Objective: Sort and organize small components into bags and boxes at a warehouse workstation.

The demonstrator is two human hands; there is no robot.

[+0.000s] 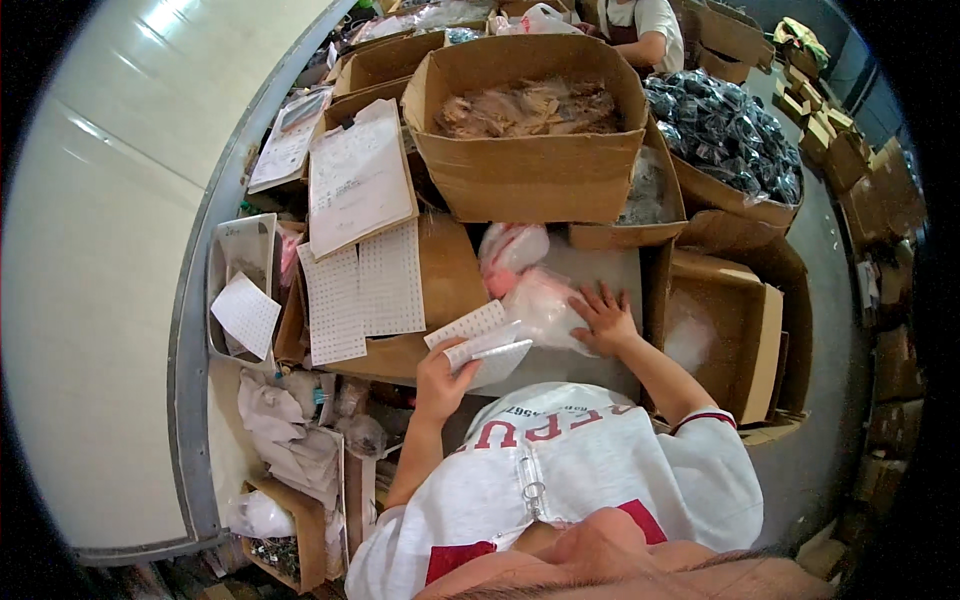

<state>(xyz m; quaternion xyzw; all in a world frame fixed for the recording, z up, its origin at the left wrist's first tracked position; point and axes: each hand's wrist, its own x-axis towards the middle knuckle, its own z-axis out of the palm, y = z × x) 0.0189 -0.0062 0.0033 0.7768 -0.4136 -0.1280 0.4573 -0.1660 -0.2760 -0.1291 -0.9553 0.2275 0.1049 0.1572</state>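
Observation:
My left hand grips a small stack of white label sheets, held just over the brown cardboard flap in front of me. My right hand lies flat with fingers spread on a clear plastic bag of pinkish items, pressing it against the white surface inside an open carton. A second, similar bag lies just beyond it, untouched.
A big open carton of tan items stands ahead, with a carton of dark packets to its right. Sticker sheets and a clipboard with paper lie left. An open carton sits right. Another person works at the far end.

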